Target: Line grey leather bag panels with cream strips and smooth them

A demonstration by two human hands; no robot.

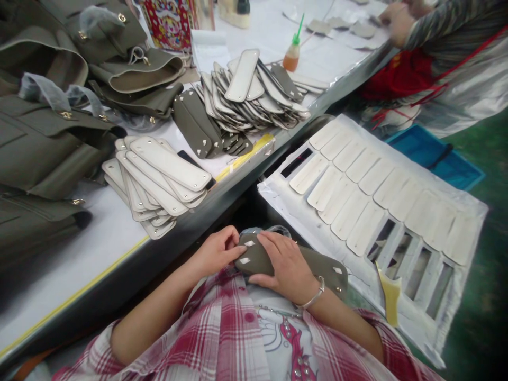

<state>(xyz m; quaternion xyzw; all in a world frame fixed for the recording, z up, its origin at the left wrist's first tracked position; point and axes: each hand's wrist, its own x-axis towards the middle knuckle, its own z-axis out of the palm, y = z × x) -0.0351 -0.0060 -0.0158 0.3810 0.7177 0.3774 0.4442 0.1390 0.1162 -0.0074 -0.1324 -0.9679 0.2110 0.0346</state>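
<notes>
An olive-grey leather panel (327,263) with rounded ends lies across my lap, close to my shirt. White patches and small metal studs show near its ends. My right hand (286,264) lies over its middle, fingers on the far edge and thumb along the near edge, gripping it. At the panel's left end, my left hand (217,248) is closed, its fingers curled and its thumb pressed on the panel beside a white patch. Whether a small piece sits between those fingertips is hidden. Beneath the panel, something clear and shiny partly shows.
Stacked white panels (159,180) lie near the table edge, with a larger mixed pile (250,95) behind. Olive bags (51,137) fill the left. A glue bottle (291,57) stands farther back. To my right, a board (428,323) carries white panels and a yellow scraper (391,299). A co-worker's hands (399,24) are top right.
</notes>
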